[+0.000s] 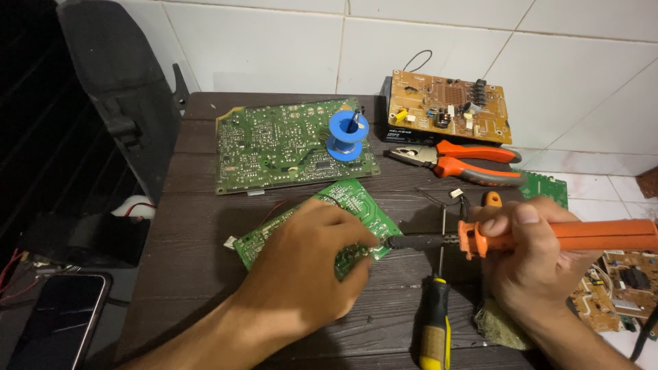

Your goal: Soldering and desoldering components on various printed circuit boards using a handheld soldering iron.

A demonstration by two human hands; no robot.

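Note:
My left hand (pixel 301 264) lies flat on a small green circuit board (pixel 349 202) in the middle of the dark wooden table (pixel 199 226), pressing it down. My right hand (pixel 531 264) grips an orange-handled soldering iron (pixel 582 236); its dark tip touches the board's right edge next to my left fingers. A black and yellow screwdriver (pixel 435 322) lies on the table between my two hands.
A large green circuit board (pixel 274 147) lies further back with a blue solder spool (pixel 347 136) on it. Orange pliers (pixel 459 161) and a brown circuit board (pixel 449 106) sit at the back right. A phone (pixel 58 322) lies at lower left. More boards (pixel 620 288) rest at the right.

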